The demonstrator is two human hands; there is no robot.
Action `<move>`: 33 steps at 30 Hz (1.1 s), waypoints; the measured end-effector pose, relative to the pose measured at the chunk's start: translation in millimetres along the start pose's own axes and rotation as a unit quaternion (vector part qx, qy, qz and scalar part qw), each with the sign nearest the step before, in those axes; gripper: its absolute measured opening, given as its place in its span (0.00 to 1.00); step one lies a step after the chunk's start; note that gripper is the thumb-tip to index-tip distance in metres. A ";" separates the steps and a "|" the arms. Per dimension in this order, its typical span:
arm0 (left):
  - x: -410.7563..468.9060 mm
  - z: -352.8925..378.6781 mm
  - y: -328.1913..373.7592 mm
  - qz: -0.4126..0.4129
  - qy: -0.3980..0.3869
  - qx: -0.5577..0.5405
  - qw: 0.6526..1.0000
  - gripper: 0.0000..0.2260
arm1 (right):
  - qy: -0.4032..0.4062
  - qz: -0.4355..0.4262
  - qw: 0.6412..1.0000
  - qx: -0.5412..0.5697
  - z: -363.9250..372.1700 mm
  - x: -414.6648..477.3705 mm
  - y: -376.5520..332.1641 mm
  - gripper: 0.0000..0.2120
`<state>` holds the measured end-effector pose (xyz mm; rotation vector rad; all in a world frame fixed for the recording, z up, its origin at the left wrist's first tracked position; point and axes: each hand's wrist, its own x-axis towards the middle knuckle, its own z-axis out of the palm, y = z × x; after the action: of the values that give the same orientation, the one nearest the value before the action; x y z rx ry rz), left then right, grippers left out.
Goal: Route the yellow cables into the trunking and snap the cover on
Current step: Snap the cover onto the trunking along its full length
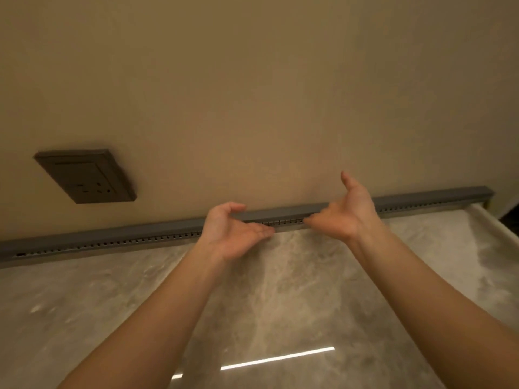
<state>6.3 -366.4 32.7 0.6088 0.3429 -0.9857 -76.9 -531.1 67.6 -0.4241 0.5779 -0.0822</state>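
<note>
A long grey slotted trunking [140, 233] runs along the foot of the beige wall [252, 94], right where the wall meets a polished marble-patterned surface [280, 290]. It crosses the view from the 9 o'clock edge, rising slightly to a squared-off end near 3 o'clock. Its top is a smooth, closed grey strip. The front face below carries 1 row of small, evenly spaced dark slots along the whole length.

Both bare hands are at the middle of the run, close to each other but apart. The left hand [236, 234] is palm up. Its thumb [234, 206] hooks over the top strip and its fingers [261, 230] lie along the lower front edge, so the trunking sits in a narrow pinch between them. The right hand [342, 211], at 3 o'clock from the left, is spread wide and grips nothing. Its thumb [348, 179] sticks up toward 12 o'clock, clear of the trunking, and its straight fingertips [314, 220] point to 9 o'clock and meet the slotted face.

A dark grey wall socket [87, 176] is mounted on the wall at 10 o'clock from the left hand, well apart from it. A bright strip of reflected light [278, 358] lies on the marble surface at 6 o'clock, between the forearms.
</note>
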 end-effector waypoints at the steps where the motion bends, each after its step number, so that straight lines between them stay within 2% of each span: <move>1: 1.1 0.9 0.0 0.006 0.001 -0.010 1.000 0.39 | -0.009 -0.002 1.000 -0.007 0.1 -0.6 -0.1 0.32; 5: 1.5 2.2 1.1 0.022 0.001 -0.024 0.999 0.39 | -0.021 0.000 0.999 -0.031 1.3 -5.0 0.8 0.33; 11: 0.6 3.3 -14.1 0.058 0.011 -0.039 0.997 0.38 | -0.066 0.038 0.997 -0.022 -0.4 -5.3 -3.6 0.23; 13: -0.7 4.3 -23.9 0.090 0.030 -0.047 0.994 0.36 | -0.063 0.046 0.996 -0.041 -0.4 -9.1 -4.6 0.26; 16: 1.0 18.2 -52.5 0.154 0.077 -0.050 0.984 0.33 | -0.056 0.065 0.992 -0.089 -10.8 -13.5 -11.2 0.36; 19: 7.0 40.7 -88.3 0.187 0.092 -0.031 0.978 0.33 | -0.091 0.108 0.984 -0.109 -32.2 -15.5 -24.1 0.42; 22: 19.0 61.7 -122.4 0.173 0.072 0.001 0.982 0.32 | -0.112 0.137 0.982 -0.073 -63.4 -17.4 -46.5 0.42; 24: 28.5 74.9 -142.7 0.161 0.075 0.022 0.984 0.31 | -0.108 0.136 0.981 -0.091 -86.8 -17.4 -66.1 0.40; 28: 47.9 107.3 -180.9 0.149 0.088 0.059 0.983 0.32 | -0.059 0.112 0.983 -0.130 -129.8 -21.6 -119.3 0.35; 33: 77.6 136.9 -214.9 0.114 0.084 0.064 0.988 0.33 | -0.011 0.066 0.996 -0.062 -172.6 -31.1 -184.8 0.35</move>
<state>-137.2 -590.8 29.7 0.8320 0.3507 -0.7417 -189.3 -756.5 29.4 -0.5057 0.5894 0.0843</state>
